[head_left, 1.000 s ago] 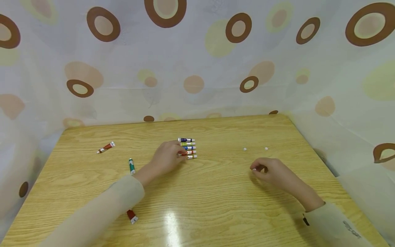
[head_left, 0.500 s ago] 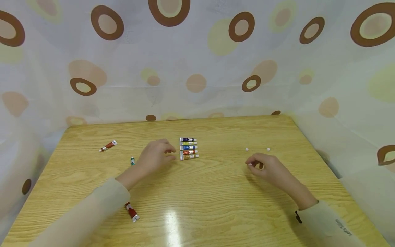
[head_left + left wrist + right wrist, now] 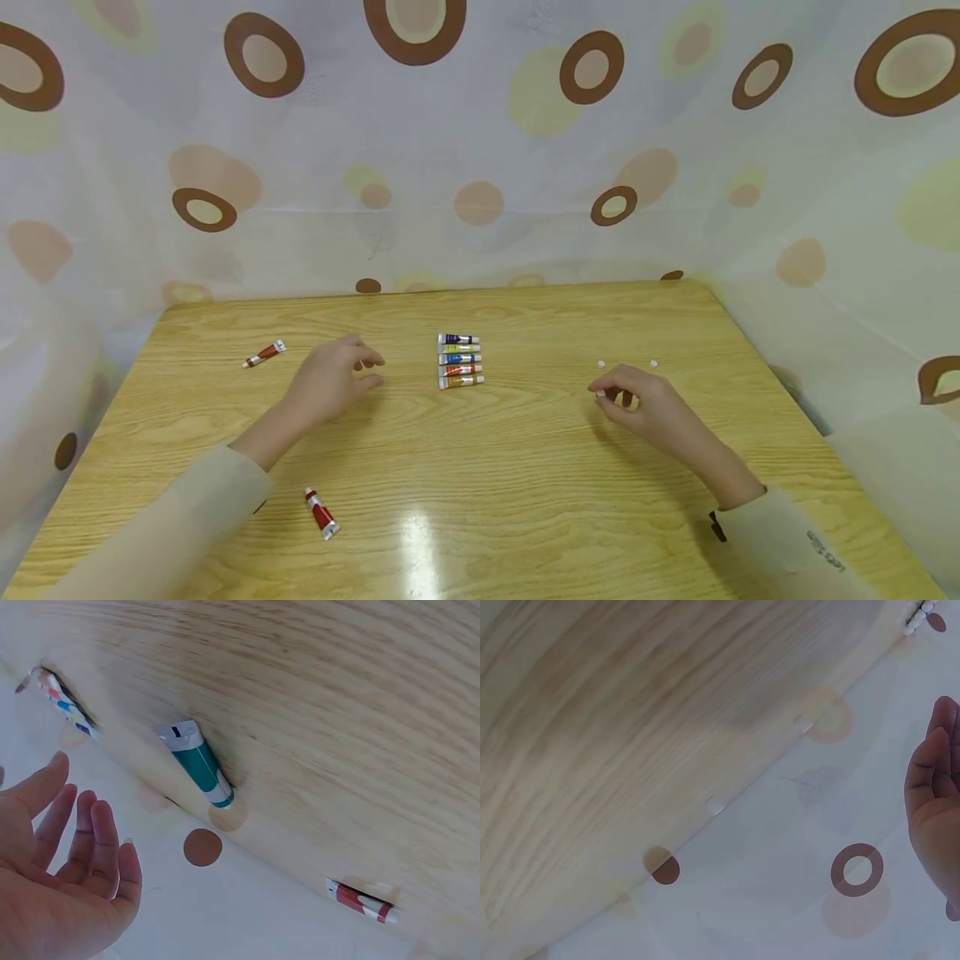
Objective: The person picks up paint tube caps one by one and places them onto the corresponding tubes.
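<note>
In the head view my left hand point(image 3: 330, 383) hovers over the left half of the table, fingers loosely bent and holding nothing. The left wrist view shows a green paint tube point(image 3: 199, 765) near it; the arm hides that tube in the head view. Several paint tubes point(image 3: 460, 360) lie stacked in a neat row at mid-table: purple, yellow, blue, red and ochre, caps to the right. My right hand point(image 3: 641, 404) pinches a small white piece point(image 3: 601, 393) between thumb and forefinger. Two small white round pieces point(image 3: 601, 363) lie just beyond it.
A brown-red paint tube point(image 3: 264, 355) lies at the far left of the wooden table point(image 3: 510, 483). Nearer the front is a dark red tube point(image 3: 322, 513), below the left forearm. A patterned curtain point(image 3: 420, 167) stands behind the table and along its sides.
My left hand has let go of the row of tubes and moved left, away from it, now covering the green tube. The right hand has shifted slightly left and up with the white piece.
</note>
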Motion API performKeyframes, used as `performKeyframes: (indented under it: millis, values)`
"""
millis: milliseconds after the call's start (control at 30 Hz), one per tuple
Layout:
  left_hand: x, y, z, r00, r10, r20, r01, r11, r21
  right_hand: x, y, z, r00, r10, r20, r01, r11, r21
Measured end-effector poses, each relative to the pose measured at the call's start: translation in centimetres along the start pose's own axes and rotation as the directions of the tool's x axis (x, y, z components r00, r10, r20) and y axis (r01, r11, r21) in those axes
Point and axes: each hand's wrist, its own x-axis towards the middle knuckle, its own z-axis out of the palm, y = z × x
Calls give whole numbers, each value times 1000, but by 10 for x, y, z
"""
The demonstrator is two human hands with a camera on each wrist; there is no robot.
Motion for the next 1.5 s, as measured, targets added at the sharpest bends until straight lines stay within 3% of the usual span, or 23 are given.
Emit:
performKeyframes:
  millis: [267,633,1000,1133,1500]
  values:
    - [-16,-20,-9,994,-106,39,107,994,-15,3,-4,2,998,22,-59,-22,1000,7]
    - [-28,-38,-11,980,-196,39,196,981,16,3,-1,5,998,27,-52,-27,1000,6]
    - [-35,-49,-7,974,-219,60,219,976,17,4,-1,6,999,4,-53,-4,1000,5]
    - [-35,-53,-6,971,-219,97,219,976,3,4,-1,6,999,11,-49,-11,1000,-4]
    - [-32,-53,-4,968,-214,132,214,977,13,5,-1,6,999,28,-36,-28,1000,-1]
